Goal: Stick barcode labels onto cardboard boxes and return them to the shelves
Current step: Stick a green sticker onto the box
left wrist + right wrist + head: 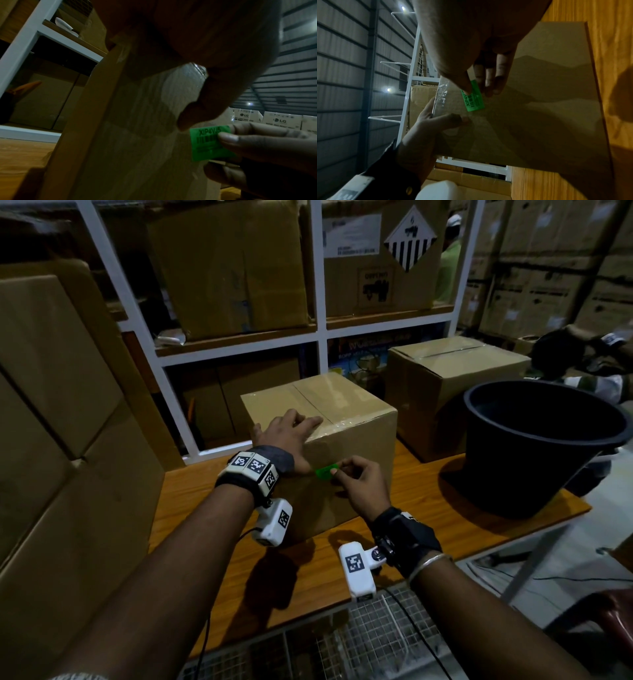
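Your left hand (286, 436) lies flat, fingers spread, on the cardboard box (349, 419) on the worktop (445, 508). Right hand (359, 487) pinches the green label (325, 472) against its near face. Only the wrist views show the label's print.

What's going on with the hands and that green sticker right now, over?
Left hand flat on the box top, steadying. Right hand pinches green label at box's near face. Nothing in the way.
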